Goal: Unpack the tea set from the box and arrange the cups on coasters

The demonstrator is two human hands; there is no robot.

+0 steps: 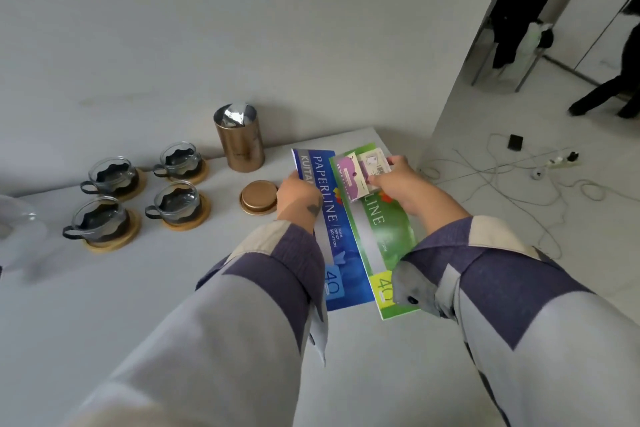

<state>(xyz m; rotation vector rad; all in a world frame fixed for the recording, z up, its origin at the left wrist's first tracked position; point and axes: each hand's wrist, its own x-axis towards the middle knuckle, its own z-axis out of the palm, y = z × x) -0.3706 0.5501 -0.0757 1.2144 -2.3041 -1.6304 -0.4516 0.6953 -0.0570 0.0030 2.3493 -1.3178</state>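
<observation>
On the pale grey worktop in front of me, four glass cups sit each on its own round wooden coaster, grouped at the left: the far-left cup, the far-right cup, the near-left cup and the near-right cup. Beside them, against the plain white wall, a copper-coloured tin stands upright and open, with a silvery bag showing in its mouth. Its lid lies flat on the worktop nearer me, just beside my left hand.

My left hand grips the edge of a blue pad, which lies partly under a green pad at the worktop's right end. My right hand pinches a small packet above the green pad.

At the far left a blurred clear object rests on the surface; I cannot tell what it is.

Right of the worktop, white cables and a power strip lie on the light floor. A mirror leans farther back.
</observation>
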